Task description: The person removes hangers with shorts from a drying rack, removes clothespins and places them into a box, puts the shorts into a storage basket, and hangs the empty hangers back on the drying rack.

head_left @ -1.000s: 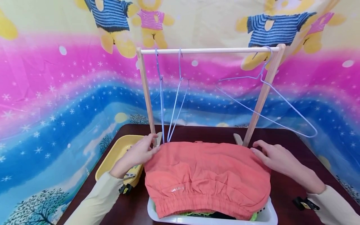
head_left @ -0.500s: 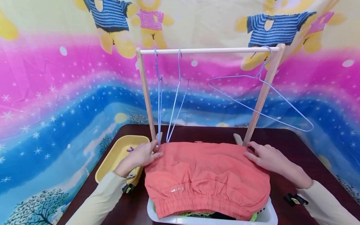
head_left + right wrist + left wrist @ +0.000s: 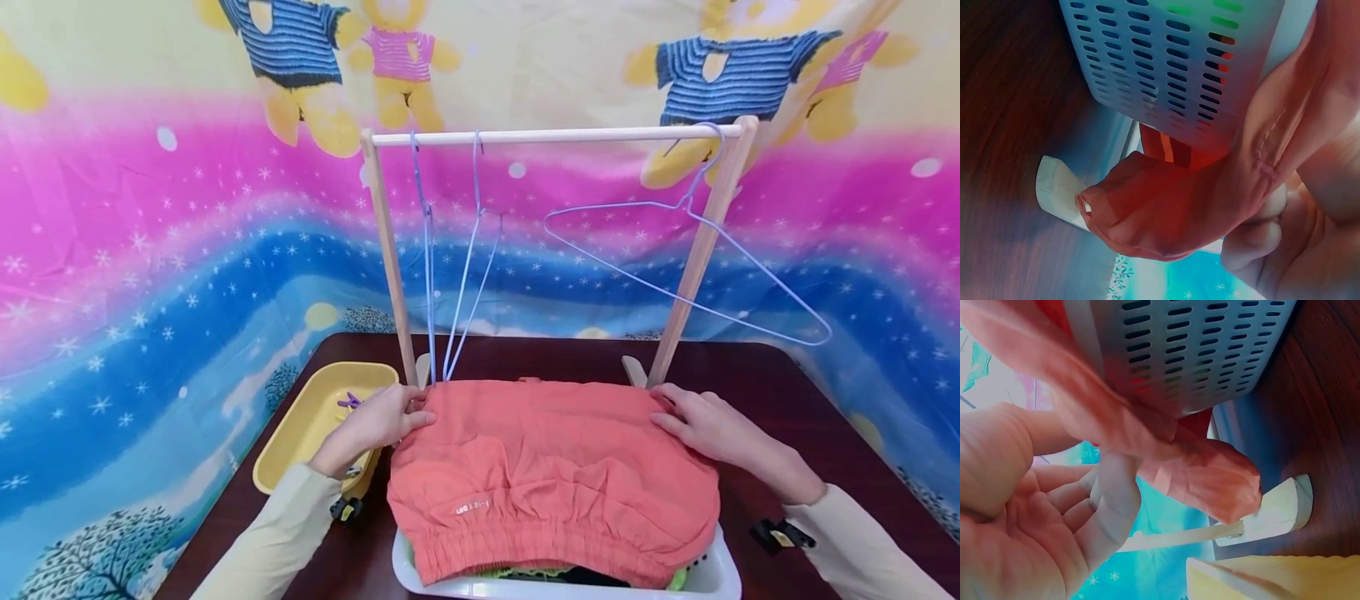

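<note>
Coral-red shorts (image 3: 555, 450) with a gathered elastic waistband and small white lettering lie over a white basket (image 3: 570, 587), waistband toward me. My left hand (image 3: 378, 419) pinches their far left corner between thumb and fingers; the left wrist view shows the cloth (image 3: 1116, 431) drooping past the fingertips. At the far right corner, my right hand (image 3: 712, 425) pinches the edge in the same way. In the right wrist view the fingers curl under the cloth (image 3: 1166, 206), beside the slotted basket wall (image 3: 1141, 56). Green and black fabric shows below the waistband.
Behind the basket stands a wooden rack (image 3: 555, 136) with thin blue hangers, one wide hanger (image 3: 622, 271) at the right end. A yellow tray (image 3: 300, 425) holding a purple clothespin (image 3: 350, 402) is at left. The table (image 3: 795, 400) is dark brown.
Both hands have come down onto the far corners of the shorts and now pinch them. The right hand has moved left; the right hanger has swung slightly.
</note>
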Motion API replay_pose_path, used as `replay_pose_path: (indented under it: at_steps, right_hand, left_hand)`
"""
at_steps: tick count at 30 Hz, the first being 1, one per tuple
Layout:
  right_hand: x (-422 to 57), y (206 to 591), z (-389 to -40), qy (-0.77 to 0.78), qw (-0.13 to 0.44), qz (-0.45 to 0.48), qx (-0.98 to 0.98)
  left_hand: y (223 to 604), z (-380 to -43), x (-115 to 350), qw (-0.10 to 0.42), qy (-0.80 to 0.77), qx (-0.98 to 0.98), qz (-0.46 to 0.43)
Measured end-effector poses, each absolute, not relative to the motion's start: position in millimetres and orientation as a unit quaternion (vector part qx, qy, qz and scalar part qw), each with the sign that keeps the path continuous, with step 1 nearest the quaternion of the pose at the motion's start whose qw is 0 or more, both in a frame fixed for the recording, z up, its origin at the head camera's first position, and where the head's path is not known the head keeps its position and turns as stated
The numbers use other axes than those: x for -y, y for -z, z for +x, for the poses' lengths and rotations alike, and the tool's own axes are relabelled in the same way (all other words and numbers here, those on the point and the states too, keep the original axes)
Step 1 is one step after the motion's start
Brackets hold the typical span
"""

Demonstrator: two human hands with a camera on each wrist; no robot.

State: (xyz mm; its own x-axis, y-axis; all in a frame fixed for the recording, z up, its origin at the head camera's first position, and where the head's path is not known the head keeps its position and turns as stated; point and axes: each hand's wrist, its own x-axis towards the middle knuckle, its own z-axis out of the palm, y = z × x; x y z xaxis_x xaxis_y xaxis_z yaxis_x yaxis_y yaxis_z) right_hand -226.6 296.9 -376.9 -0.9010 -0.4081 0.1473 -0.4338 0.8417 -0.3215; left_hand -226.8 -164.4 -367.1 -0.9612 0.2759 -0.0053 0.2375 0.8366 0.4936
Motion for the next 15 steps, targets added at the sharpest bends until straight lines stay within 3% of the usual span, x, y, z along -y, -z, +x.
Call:
replay_pose_path:
  at_steps: [15]
  right_hand:
    - [-292,364,-227,-0.182,0.05,0.256,0.948]
  left_hand:
    - [363,-227,164,-0.022,-0.235,-0.954,0.184]
